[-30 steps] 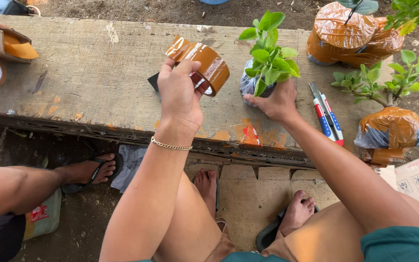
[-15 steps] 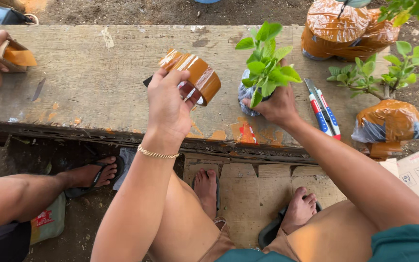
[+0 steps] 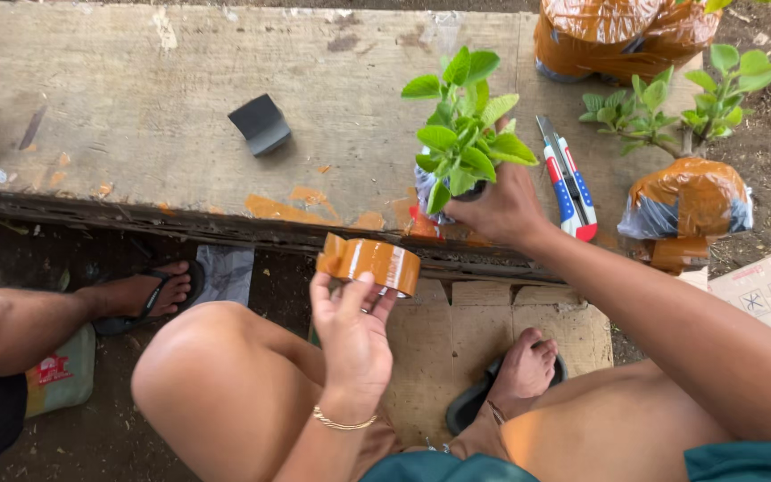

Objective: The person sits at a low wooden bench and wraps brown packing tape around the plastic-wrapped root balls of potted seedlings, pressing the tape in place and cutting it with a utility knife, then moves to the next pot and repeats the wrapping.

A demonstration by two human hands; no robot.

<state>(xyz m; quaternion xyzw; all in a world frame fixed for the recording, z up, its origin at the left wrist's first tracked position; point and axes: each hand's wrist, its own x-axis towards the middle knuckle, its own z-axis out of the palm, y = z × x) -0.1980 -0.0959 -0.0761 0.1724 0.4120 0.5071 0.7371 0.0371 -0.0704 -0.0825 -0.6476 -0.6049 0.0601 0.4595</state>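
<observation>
Nearest the camera, at 6 o'clock: the person's bare knees and thighs, w/ a bare foot (image 3: 528, 361) on a dark sandal over pale paving slabs (image 3: 479, 330).

Left hand (image 3: 354, 326), just below centre, gold bracelet at the wrist, fingers curled up around a roll of brown packing tape (image 3: 369, 263). Fingertips closed on the roll's lower edge and inner ring, so a firm hold; roll is in the air, in front of the bench edge, not touching the wood.

At 9 o'clock, another person's leg and a foot in a flip-flop (image 3: 140, 295) on dark ground; a green bag w/ red print (image 3: 62, 375) sits at approx. 8 o'clock.

Right hand (image 3: 501, 210), at approx. 2 o'clock from the tape, wrapped closed around the base of a small leafy seedling (image 3: 461, 134). Its root ball is in clear plastic, resting on the near edge of the worn wooden bench (image 3: 136, 116), plant upright.

Just right of that hand, at 3 o'clock: two utility knives (image 3: 568, 183) w/ blue-red-white handles, lying side by side on the bench.

Farther in, at 11 o'clock: a small dark folded piece (image 3: 261, 123) on the bench, well apart from both hands.

At 2-3 o'clock: a seedling w/ its root ball wrapped in brown tape (image 3: 684, 201). At 1 o'clock, top edge: a bigger brown-taped bundle (image 3: 617, 31), partly cut off.
</observation>
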